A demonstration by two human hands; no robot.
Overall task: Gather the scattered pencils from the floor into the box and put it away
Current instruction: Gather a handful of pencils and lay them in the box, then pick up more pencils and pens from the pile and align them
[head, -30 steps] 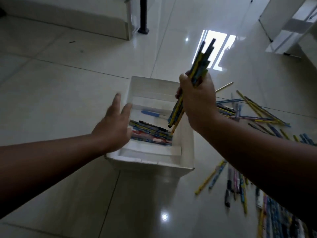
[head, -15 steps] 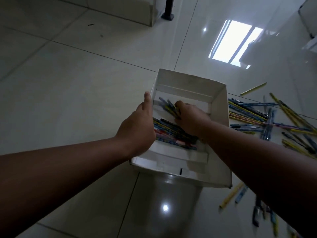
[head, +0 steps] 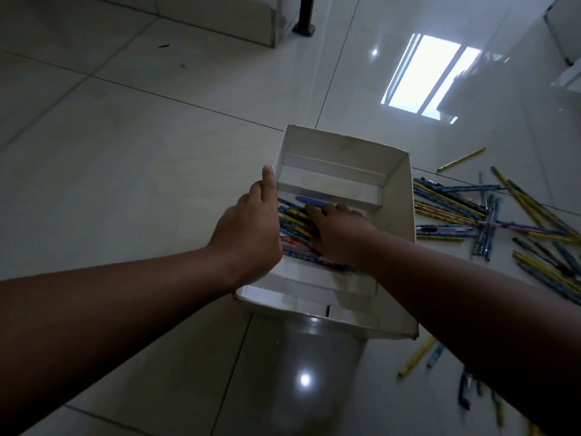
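**Tiled floor** point(head: 141, 190), glossy, carrying a white open-topped box point(head: 401, 199) at centre.

**Change.** A second earlier the right hand point(head: 339, 237) held a fistful of pencils upright above the box. It now lies inside, its fingers point(head: 317, 212) nearly straight and close together, flat on the pencils in the box point(head: 292, 223); the bundle is released and, it seems, being levelled. The left hand point(head: 248, 234), open and reaching a second ago, now sits against the box's left wall, thumb straight beside the rim. Its fingers are hidden, so whether they curl round the wall cannot be told.

**Implication.** One more batch is stowed, yet the task is judged well short of done: loose pencils point(head: 449, 212) lie fanned on the floor just right of the box, with more toward the lower right.

**Appearance.** The box looks like thin white card, with inner ledges at its far and near ends. Its pencils lie side by side across the bottom, blue, yellow and red-patterned, with a plain blue stick point(head: 309, 201) at their far edge.
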